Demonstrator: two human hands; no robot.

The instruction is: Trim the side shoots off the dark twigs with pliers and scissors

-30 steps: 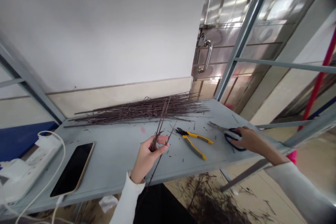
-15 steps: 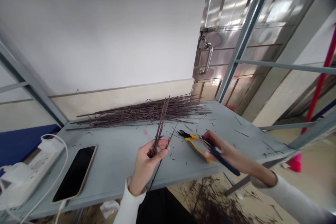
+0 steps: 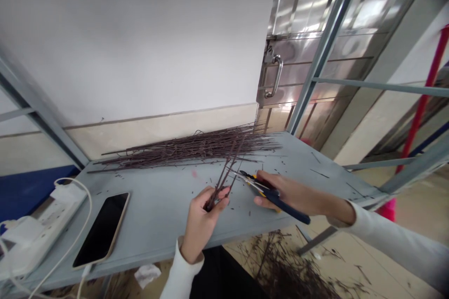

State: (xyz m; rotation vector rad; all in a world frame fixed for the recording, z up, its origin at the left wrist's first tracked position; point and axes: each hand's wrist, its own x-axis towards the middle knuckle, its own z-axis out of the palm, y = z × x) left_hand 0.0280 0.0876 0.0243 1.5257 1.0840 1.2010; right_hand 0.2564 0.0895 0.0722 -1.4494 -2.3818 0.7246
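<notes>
Near the front of the grey table (image 3: 157,215), my left hand (image 3: 203,217) is closed around a few thin dark twigs (image 3: 224,168), which tilt up and to the right. Dark-blue-handled scissors (image 3: 286,205) are in my right hand (image 3: 284,191), with the silvery blades pointing left toward the held twigs. The blade tips are at or very near the twigs; I cannot tell whether they touch. Partly hidden under the right hand and scissors lie yellow-handled pliers (image 3: 247,175) with dark jaws. Behind them, a large bundle of dark twigs (image 3: 175,149) stretches along the wall side.
To the left lie a phone (image 3: 101,231) with a white cable and a white power strip (image 3: 42,229). Twig scraps dot the tabletop, and a heap of cut twigs (image 3: 291,271) covers the floor below. A metal post (image 3: 315,65) rises at the right back corner.
My right hand has moved left, bringing the scissors over the pliers and up to the held twigs. My left hand has shifted slightly right, and its twigs lean further right.
</notes>
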